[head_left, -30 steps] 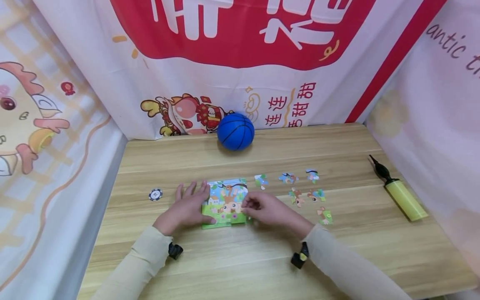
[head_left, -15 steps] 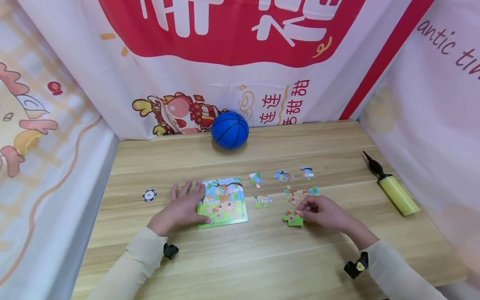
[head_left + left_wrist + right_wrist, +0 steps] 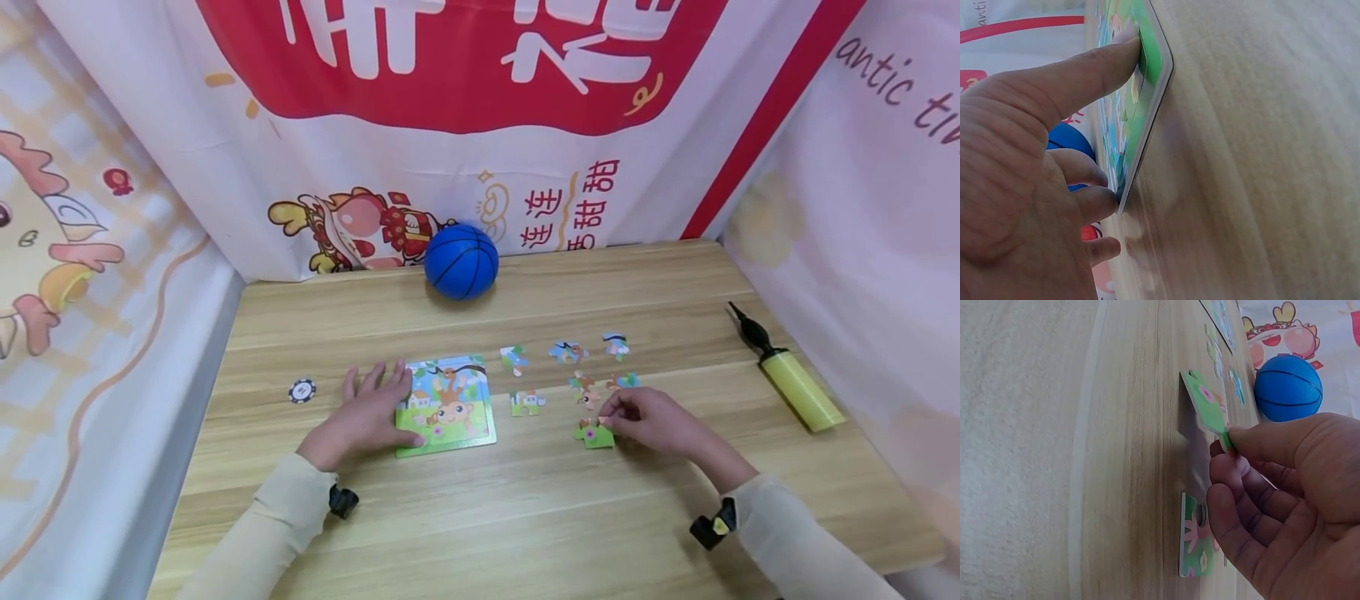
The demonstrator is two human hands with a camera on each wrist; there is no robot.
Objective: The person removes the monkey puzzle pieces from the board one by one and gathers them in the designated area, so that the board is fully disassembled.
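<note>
A picture puzzle board [image 3: 450, 406] with a green frame lies on the wooden table [image 3: 480, 508]. My left hand [image 3: 375, 400] rests flat against its left side. In the left wrist view the thumb [image 3: 1094, 59] presses on the puzzle board's [image 3: 1154, 62] green rim. To the right, my right hand [image 3: 609, 422] pinches a green puzzle piece [image 3: 595, 435]. The right wrist view shows this green piece [image 3: 1205, 409] between thumb and forefinger, tilted up off the table. Another piece [image 3: 1194, 544] lies flat below that hand. Several loose pieces [image 3: 567, 351] lie right of the board, one [image 3: 527, 402] close to it.
A blue ball [image 3: 461, 261] sits at the back against the printed cloth wall. A yellow hand pump [image 3: 795, 385] lies at the right edge. A poker chip [image 3: 302, 390] lies left of my left hand. Cloth walls close in three sides.
My right hand left the board's right edge and moved right among the loose pieces, where it pinches a green piece. One piece now lies just right of the board. The left hand stayed put.
</note>
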